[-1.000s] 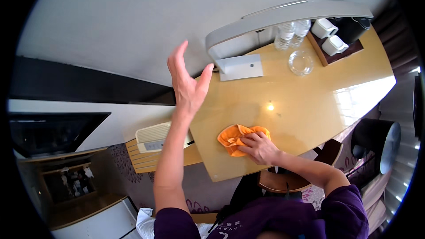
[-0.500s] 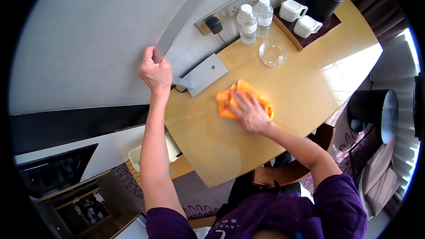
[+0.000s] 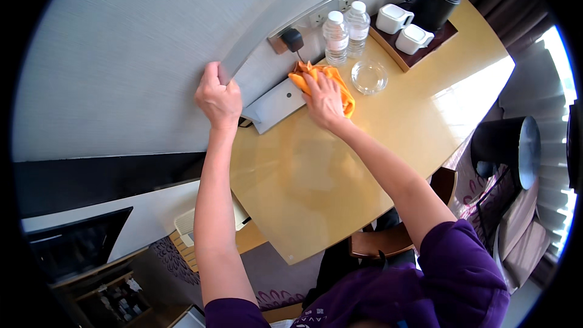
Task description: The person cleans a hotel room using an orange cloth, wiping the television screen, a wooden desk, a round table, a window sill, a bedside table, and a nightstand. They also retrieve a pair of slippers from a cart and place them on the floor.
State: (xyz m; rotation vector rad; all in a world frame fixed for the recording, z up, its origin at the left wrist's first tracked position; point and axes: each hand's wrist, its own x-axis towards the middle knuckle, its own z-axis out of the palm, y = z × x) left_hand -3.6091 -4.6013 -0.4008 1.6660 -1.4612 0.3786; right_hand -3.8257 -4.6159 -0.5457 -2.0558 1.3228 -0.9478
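My left hand [image 3: 220, 98] is wrapped round the lower end of a wide grey lamp arm [image 3: 262, 37] that rises in a curve in front of the wall. Below it, a silver rectangular lamp base [image 3: 276, 108] lies at the back edge of the desk. My right hand [image 3: 323, 100] holds a crumpled orange cloth [image 3: 341, 85] down on the desk, fingers over it, against the far end of the base. Near the cloth stand two clear water bottles [image 3: 336, 42] with white caps and a round glass ashtray [image 3: 369, 78].
A brown tray [image 3: 388, 50] carries two white cups [image 3: 415, 39] and a black kettle [image 3: 436, 3]. A black plug [image 3: 293, 39] sits in the wall socket strip. The glossy yellow desk [image 3: 291, 194] has a wooden chair [image 3: 382, 243] at its near edge. A black cylinder [image 3: 504, 146] stands at right.
My right hand has slid the orange cloth away from me and a little left, from mid-desk to the lamp base. My left hand keeps its grip on the lamp arm.
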